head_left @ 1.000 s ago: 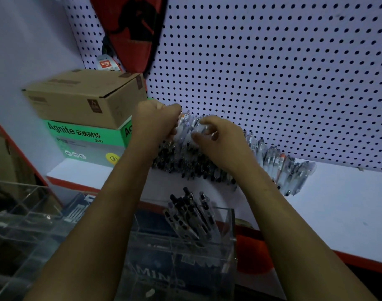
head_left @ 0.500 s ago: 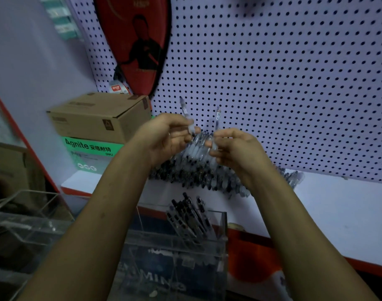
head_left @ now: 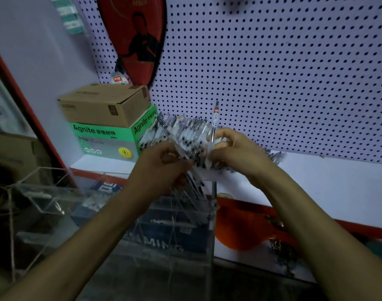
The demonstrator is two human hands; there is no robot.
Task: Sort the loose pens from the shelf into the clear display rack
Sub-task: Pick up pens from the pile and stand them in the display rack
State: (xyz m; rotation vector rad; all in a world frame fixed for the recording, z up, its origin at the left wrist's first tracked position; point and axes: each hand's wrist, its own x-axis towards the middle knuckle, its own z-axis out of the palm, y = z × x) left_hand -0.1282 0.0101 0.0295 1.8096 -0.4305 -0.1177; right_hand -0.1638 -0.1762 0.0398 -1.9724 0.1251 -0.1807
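Right hand (head_left: 235,151) pinches single pen (head_left: 214,124), pen near upright, tip end up against pegboard (head_left: 272,72). Left hand (head_left: 164,166) grips another pen (head_left: 174,140), fingers curled round it, pen tilted up-left across pile. Loose pens (head_left: 185,131) lie heaped on white shelf (head_left: 326,183) behind both hands, beside green box (head_left: 103,137). Brown carton (head_left: 103,103) sits on green box. Clear rack (head_left: 177,231) stands below hands, in front of shelf, several pens (head_left: 194,192) leaning in its back compartment. Red racket cover (head_left: 133,35) hangs on pegboard.

Clear pens (head_left: 181,135) heaped on shelf (head_left: 315,183)
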